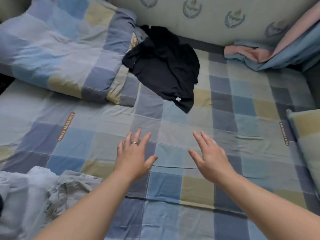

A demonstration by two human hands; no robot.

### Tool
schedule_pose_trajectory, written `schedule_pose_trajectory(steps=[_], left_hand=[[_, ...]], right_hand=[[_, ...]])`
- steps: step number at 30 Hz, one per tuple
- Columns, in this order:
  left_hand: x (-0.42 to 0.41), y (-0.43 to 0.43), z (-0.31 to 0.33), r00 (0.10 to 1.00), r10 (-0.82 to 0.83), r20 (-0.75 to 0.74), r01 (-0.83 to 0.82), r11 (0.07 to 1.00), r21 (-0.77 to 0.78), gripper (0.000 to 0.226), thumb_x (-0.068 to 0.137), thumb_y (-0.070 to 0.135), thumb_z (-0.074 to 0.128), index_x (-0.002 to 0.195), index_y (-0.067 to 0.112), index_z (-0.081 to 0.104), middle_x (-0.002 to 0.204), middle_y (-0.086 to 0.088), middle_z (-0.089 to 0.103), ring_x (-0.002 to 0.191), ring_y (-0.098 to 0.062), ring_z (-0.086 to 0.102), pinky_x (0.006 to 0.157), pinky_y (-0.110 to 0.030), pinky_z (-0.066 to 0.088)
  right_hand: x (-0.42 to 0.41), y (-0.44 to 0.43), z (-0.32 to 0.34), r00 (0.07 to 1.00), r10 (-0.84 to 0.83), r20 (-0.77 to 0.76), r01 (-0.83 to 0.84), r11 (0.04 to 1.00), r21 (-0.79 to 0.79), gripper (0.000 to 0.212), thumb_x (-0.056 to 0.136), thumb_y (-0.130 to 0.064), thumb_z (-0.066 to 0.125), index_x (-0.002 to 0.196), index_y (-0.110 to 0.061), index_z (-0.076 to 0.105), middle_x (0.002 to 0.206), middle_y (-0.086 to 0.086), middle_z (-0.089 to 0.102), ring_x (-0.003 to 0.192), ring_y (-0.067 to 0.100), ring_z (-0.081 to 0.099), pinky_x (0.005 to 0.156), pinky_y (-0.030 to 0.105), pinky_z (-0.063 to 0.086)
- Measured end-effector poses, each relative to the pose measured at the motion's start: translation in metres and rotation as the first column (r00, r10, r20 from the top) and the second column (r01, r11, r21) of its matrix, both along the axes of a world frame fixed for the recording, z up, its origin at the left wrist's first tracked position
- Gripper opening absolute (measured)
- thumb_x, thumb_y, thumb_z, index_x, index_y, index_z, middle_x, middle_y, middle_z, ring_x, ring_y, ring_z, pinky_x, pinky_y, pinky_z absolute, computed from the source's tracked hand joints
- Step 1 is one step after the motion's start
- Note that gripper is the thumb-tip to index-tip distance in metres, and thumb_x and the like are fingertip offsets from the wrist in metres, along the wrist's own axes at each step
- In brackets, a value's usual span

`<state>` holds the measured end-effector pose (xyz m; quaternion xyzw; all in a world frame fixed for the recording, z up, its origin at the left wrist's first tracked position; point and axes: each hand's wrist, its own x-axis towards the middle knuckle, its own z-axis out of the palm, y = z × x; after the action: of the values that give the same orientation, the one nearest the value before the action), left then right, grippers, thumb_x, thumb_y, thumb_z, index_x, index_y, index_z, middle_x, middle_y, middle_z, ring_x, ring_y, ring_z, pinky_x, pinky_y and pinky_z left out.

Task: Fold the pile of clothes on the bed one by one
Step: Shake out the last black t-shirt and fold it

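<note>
A crumpled black garment (164, 66) with a small white cross mark lies at the far middle of the bed, on the checked sheet (225, 104). My left hand (134, 155), wearing a ring, is stretched out over the sheet with straight spread fingers. My right hand (211, 158) is beside it, also flat and spread, holding nothing. Both hands are well short of the black garment. A pale grey-white heap of cloth (39, 193) lies at the near left, beside my left forearm.
A rolled checked quilt (60, 49) fills the far left. A padded headboard with crest prints (216, 16) runs along the back. Pink and blue bedding (270, 54) sits at the far right, and a checked pillow (306, 135) at the right edge.
</note>
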<state>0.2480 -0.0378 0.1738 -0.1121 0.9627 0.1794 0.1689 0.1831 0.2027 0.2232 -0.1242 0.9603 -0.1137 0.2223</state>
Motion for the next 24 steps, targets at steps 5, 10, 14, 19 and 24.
schedule_pose_trajectory(steps=[5,10,14,19,24], left_hand=[[-0.064,0.028,-0.124,0.987,-0.153,0.052,0.158,0.982,-0.103,0.077,0.096,0.066,0.042,0.158,0.043,0.002,0.169,0.0,-0.006,0.155,-0.028,-0.004,0.124,-0.048,0.007],[-0.155,0.031,-0.221,0.973,-0.212,-0.09,0.197,0.969,-0.148,0.073,0.098,0.063,0.039,0.158,0.043,0.003,0.169,0.0,-0.006,0.155,-0.028,-0.003,0.124,-0.046,0.008],[-0.237,0.011,-0.291,0.953,-0.18,-0.245,0.149,0.979,-0.14,0.078,0.091,0.069,0.029,0.159,0.04,0.007,0.17,-0.001,0.002,0.155,-0.03,0.003,0.124,-0.046,0.01],[-0.32,-0.004,-0.326,0.868,-0.101,-0.486,0.024,0.986,-0.162,0.072,0.094,0.066,0.037,0.158,0.043,0.014,0.169,0.004,0.008,0.154,-0.019,0.012,0.122,-0.045,0.013],[-0.397,-0.016,-0.323,0.861,-0.023,-0.508,-0.072,0.983,-0.166,0.067,0.096,0.056,0.041,0.157,0.044,0.016,0.168,0.007,0.012,0.146,-0.024,0.026,0.114,-0.044,0.021]], right_hand=[[-0.068,0.026,-0.129,0.996,-0.089,-0.011,0.088,0.994,-0.061,0.067,0.103,-0.052,0.038,0.159,-0.038,0.005,0.169,-0.005,0.007,0.154,0.019,0.008,0.123,0.044,0.014],[-0.142,0.016,-0.239,0.98,-0.147,-0.138,0.132,0.985,-0.108,0.071,0.101,-0.051,0.041,0.16,-0.038,0.003,0.169,-0.006,0.006,0.154,0.02,0.008,0.121,0.042,0.013],[-0.216,-0.009,-0.308,0.97,-0.129,-0.206,0.104,0.986,-0.128,0.074,0.1,-0.054,0.042,0.159,-0.04,-0.002,0.169,-0.008,-0.006,0.155,0.023,-0.004,0.122,0.047,0.008],[-0.288,-0.037,-0.366,0.915,-0.141,-0.378,0.113,0.989,-0.096,0.075,0.096,-0.065,0.036,0.157,-0.045,-0.001,0.169,-0.007,-0.01,0.155,0.022,-0.008,0.121,0.06,0.002],[-0.342,-0.049,-0.377,0.838,-0.272,-0.473,0.245,0.962,-0.12,0.068,0.096,-0.052,0.038,0.157,-0.043,0.009,0.169,-0.002,0.007,0.154,0.023,0.007,0.119,0.06,0.007]])
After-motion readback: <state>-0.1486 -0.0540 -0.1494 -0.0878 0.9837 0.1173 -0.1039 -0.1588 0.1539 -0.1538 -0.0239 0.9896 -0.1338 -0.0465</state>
